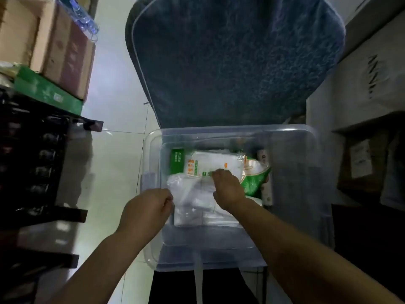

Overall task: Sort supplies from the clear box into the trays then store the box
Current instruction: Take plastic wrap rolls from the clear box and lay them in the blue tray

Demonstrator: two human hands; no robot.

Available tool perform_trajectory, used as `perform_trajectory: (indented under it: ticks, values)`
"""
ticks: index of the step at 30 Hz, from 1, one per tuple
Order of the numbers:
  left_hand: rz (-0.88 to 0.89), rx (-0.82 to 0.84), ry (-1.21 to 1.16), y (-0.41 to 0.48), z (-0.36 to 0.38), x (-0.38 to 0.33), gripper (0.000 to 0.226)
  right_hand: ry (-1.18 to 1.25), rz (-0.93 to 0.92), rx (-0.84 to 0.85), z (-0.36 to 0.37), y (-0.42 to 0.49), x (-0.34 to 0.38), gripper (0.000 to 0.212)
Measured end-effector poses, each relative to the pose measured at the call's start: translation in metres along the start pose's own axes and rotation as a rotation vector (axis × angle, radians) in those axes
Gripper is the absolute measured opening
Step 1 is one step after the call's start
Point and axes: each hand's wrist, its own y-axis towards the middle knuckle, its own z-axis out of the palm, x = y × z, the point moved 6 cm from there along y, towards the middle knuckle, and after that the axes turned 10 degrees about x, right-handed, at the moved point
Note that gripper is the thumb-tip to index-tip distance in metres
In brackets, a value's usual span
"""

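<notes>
Packets [197,194] in clear box [306,172] | under right hand [228,189] grip | left hand [146,211] beside

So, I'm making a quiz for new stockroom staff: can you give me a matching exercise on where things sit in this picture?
Things:
1. green carton
2. green patterned bag
3. clear box lid
4. black stacked trays

Places:
A. raised open behind the clear box
B. outside the box, on the person's left
C. inside, far left corner
D. inside, just right of the right hand

Pairs: 1-C, 2-D, 3-A, 4-B
</notes>
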Motion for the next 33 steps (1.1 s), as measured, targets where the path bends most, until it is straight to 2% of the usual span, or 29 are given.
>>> perform_trajectory:
  ticks: [4, 7, 10, 13, 16, 18, 19, 20, 22, 25, 27, 29, 33]
  values:
    - [-0.026, -0.061, 0.031, 0.015, 0.004, 0.005, 0.013, -0.05, 0.029, -0.078, 0.008, 0.022, -0.002, 0.049]
    - [-0.049, -0.082, 0.071, 0.017, 0.009, 0.004, 0.01, -0.068, 0.059, -0.055, 0.022, 0.032, -0.001, 0.046]
    - [-0.071, -0.108, 0.133, 0.014, 0.011, -0.001, 0.012, -0.099, 0.043, -0.062, 0.031, 0.031, -0.003, 0.031]
    - [-0.033, -0.143, 0.195, 0.01, 0.013, -0.009, 0.011, 0.025, 0.065, -0.099, 0.031, 0.019, -0.012, 0.025]
    - [0.013, -0.159, 0.2, 0.005, 0.014, -0.016, 0.015, 0.246, 0.111, -0.016, 0.023, 0.0, -0.03, 0.024]
    - [0.032, -0.071, 0.143, 0.003, 0.027, -0.021, 0.007, 0.486, 0.083, 0.034, 0.014, -0.017, -0.038, 0.016]
    - [-0.008, 0.046, 0.076, 0.005, 0.039, -0.021, 0.003, 0.635, 0.059, 0.052, 0.008, -0.028, -0.038, 0.007]
    - [-0.07, 0.158, -0.024, 0.005, 0.05, -0.021, 0.011, 0.763, 0.032, 0.06, 0.002, -0.039, -0.036, 0.007]
    - [-0.176, 0.29, -0.349, 0.007, 0.066, -0.027, 0.024, 0.93, -0.016, 0.079, -0.011, -0.062, -0.028, 0.02]
    - [-0.249, 0.244, -1.238, 0.02, 0.065, -0.045, 0.035, 1.1, -0.098, 0.13, -0.021, -0.087, -0.01, 0.018]
    - [-0.321, 0.131, -1.637, 0.027, 0.055, -0.047, 0.03, 1.148, -0.135, 0.181, -0.021, -0.097, 0.003, 0.02]
    - [-0.384, 0.036, -1.762, 0.029, 0.043, -0.043, 0.018, 1.154, -0.138, 0.207, -0.016, -0.102, 0.011, 0.02]
    - [-0.426, -0.093, -1.596, 0.024, 0.024, -0.026, 0.014, 1.132, -0.139, 0.264, -0.002, -0.097, 0.022, 0.016]
